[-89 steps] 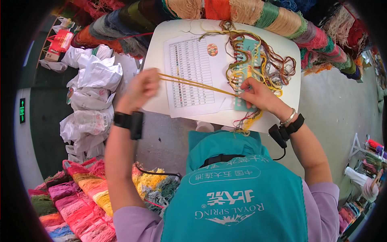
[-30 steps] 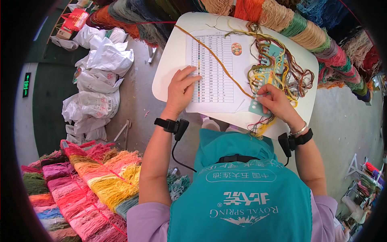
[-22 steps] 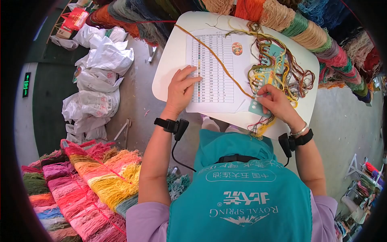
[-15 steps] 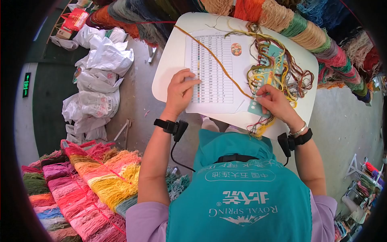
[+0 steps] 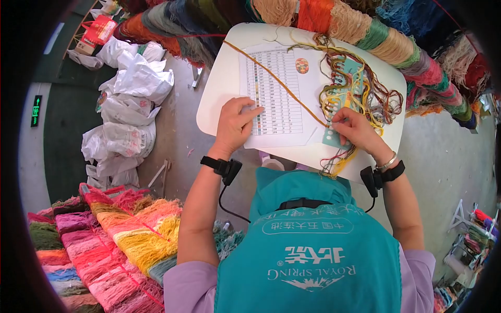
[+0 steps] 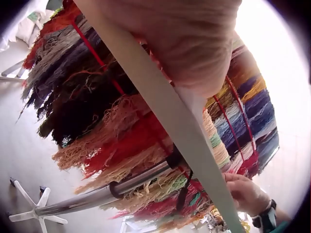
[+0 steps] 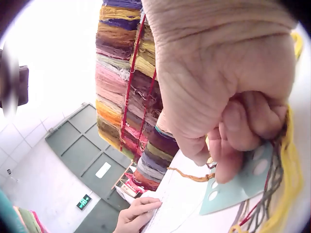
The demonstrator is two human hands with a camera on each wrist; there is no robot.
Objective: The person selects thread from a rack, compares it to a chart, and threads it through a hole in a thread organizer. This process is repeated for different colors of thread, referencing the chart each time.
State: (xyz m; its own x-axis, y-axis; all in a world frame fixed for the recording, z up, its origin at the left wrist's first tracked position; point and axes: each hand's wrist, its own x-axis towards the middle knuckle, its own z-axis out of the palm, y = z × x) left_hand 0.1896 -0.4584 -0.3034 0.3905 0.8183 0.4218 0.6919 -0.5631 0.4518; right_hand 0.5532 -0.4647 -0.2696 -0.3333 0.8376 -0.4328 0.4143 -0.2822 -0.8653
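Both left hand (image 5: 235, 126) and right hand (image 5: 360, 133) at bench (image 5: 220, 91): left rests, fingers relaxed, on printed chart (image 5: 282, 112); right pinches ochre strand (image 7: 195, 178) at teal card (image 7: 235, 191). Strand runs toward 10 o'clock. Yarn hanks (image 5: 314, 14), 12 o'clock.

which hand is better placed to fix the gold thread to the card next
Probably the right hand: its curled fingers are already at the card, where the gold thread ends. The left hand rests on the sheet, apart from the card.
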